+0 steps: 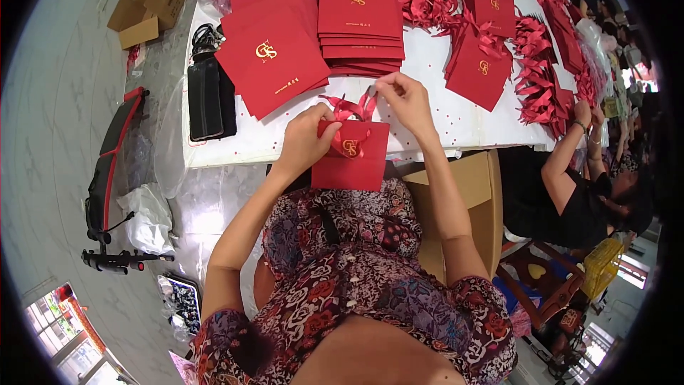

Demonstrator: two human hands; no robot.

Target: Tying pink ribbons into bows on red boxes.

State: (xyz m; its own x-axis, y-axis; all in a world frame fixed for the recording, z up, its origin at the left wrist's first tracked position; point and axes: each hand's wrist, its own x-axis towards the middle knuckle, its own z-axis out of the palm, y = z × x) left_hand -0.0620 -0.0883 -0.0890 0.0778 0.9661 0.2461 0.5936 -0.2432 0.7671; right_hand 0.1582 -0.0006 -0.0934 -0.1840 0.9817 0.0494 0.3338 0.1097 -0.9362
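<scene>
A small red paper gift bag (349, 173) with a gold emblem hangs over my lap at the table's front edge. My left hand (303, 141) grips its upper left corner, thumb across the front. From the bag's top rises a red ribbon (350, 109), looped above the opening. To the right and higher, my right hand (409, 105) pinches the ribbon's end between thumb and fingertips. Flat red bags lie just beyond my hands: a fanned stack (274, 64) on the left and a neater stack (360, 11) beside it.
A black case (206, 100) and cables (205, 39) lie at the white table's (249, 144) left end. Ribboned bags (481, 64) and ribbon bundles (536, 71) are on the right. A cardboard box (463, 192) stands under the edge. At the right, another person's hands (588, 114) handle bags.
</scene>
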